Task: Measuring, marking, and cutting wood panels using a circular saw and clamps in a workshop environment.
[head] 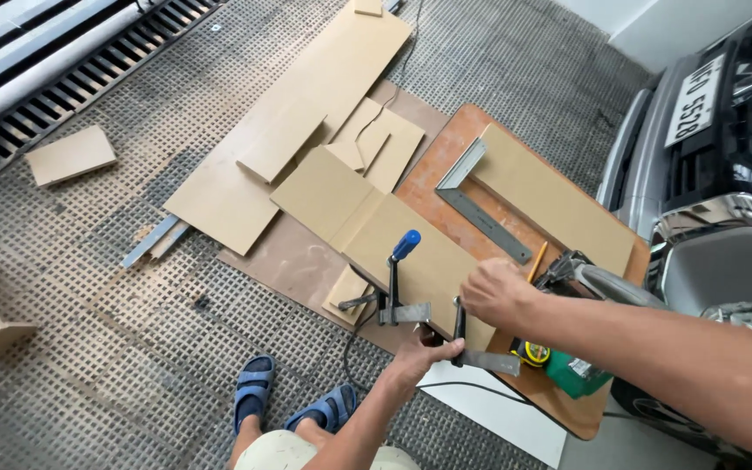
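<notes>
The boards (433, 261) are smooth, matt, light brown pressed wood, the worktop (433, 170) is darker reddish wood, the clamps (393, 292) and the square ruler (480, 218) are dull grey metal, one clamp handle (406, 245) is shiny blue plastic, and the floor (89, 305) is a rough metal grid.

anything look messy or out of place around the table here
Yes. Board offcuts lie scattered, overlapping, on the grated floor, one small piece apart near the drain. The clamped board overhangs the round table edge.
</notes>
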